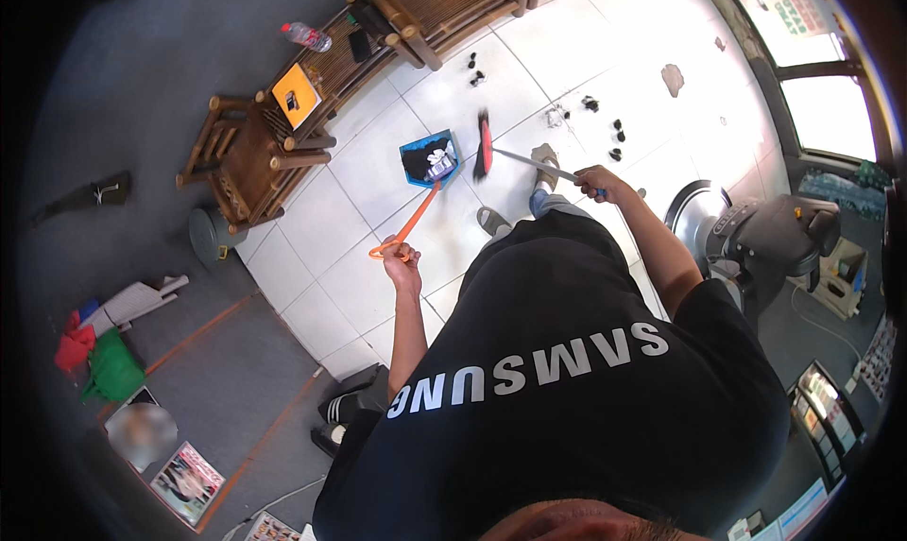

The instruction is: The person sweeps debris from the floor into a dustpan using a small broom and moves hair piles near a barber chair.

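Observation:
My left hand (402, 257) is closed around the orange handle (418, 215) of a blue dustpan (407, 151). The pan rests on the white tiles, holding a dark heap of what looks like hair (417, 160) and a crumpled white and purple packet (441, 165). Off to the right, my right hand (601, 184) grips the grey stick (535, 163) of a broom. Its red head with dark bristles (485, 148) touches down just right of the pan, with a gap between them. Small dark clumps (618, 131) and a clear crumpled scrap (553, 117) lie farther right.
A bamboo bench (340, 45) along the far left bears a plastic bottle (308, 37) and a yellow book (295, 96). Beside it stand a bamboo chair (248, 155) and a grey bin (207, 236). A barber-type chair (765, 236) with a round metal base is close on my right.

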Demonstrator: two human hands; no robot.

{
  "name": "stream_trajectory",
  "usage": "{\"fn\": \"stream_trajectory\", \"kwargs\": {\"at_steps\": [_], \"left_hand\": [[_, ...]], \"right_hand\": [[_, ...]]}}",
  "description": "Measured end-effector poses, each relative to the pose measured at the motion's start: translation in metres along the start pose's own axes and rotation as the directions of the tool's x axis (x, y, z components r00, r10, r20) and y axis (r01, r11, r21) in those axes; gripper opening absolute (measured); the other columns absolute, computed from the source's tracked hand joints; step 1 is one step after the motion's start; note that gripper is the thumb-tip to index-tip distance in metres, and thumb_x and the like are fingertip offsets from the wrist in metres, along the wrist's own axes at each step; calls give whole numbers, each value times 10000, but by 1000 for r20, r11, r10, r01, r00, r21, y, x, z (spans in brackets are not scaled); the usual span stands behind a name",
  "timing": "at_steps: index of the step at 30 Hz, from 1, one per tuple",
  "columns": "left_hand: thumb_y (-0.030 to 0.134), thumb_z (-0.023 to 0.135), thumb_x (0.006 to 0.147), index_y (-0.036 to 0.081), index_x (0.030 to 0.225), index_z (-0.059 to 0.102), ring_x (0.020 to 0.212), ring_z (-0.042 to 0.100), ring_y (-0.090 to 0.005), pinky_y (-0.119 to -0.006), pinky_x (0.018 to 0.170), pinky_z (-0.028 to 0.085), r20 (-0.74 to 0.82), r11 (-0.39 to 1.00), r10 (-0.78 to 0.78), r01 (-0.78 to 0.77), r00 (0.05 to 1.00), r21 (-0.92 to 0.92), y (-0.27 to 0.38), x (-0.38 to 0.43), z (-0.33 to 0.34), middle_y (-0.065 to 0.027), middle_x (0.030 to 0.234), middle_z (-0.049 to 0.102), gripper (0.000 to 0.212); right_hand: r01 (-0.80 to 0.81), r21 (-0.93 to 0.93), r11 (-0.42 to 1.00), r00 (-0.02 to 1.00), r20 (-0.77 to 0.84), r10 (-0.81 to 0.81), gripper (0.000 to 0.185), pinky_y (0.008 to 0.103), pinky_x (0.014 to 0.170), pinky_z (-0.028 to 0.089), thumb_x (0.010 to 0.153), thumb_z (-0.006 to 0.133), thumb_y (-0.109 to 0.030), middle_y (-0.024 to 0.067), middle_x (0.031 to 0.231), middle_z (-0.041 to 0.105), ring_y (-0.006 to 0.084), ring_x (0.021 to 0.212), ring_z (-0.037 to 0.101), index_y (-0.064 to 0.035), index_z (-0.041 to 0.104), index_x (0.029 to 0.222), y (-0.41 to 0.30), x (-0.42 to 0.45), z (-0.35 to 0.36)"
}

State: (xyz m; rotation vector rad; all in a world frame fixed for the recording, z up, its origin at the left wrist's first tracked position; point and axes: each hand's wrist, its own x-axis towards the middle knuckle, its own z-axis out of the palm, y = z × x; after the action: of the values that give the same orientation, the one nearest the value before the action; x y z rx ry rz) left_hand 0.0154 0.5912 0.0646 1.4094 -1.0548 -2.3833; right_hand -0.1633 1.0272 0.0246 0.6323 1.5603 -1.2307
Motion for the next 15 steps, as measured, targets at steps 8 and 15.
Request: {"fn": "stream_trajectory", "kwargs": {"at_steps": [8, 15], "left_hand": [[121, 458, 783, 78, 1071, 419, 514, 365, -114, -266, 501, 340, -21, 998, 41, -40, 999, 40, -9, -5, -69, -11, 615, 389, 294], [119, 461, 782, 69, 1105, 407, 519, 359, -109, -264, 500, 321, -64, 996, 52, -57, 997, -73, -19, -4, -105, -4, 617, 358, 332]], "right_hand": [[-161, -160, 974, 972, -195, 129, 117, 207, 314, 255, 772, 578, -117, -1, 504, 494, 50, 360, 385, -47, 560, 680, -6, 11, 0], [46, -179, 983, 939, -327, -104, 117, 232, 294, 276, 811, 527, -99, 34, 537, 472, 76, 357, 376, 14, 545, 785, 9, -17, 34]]}}
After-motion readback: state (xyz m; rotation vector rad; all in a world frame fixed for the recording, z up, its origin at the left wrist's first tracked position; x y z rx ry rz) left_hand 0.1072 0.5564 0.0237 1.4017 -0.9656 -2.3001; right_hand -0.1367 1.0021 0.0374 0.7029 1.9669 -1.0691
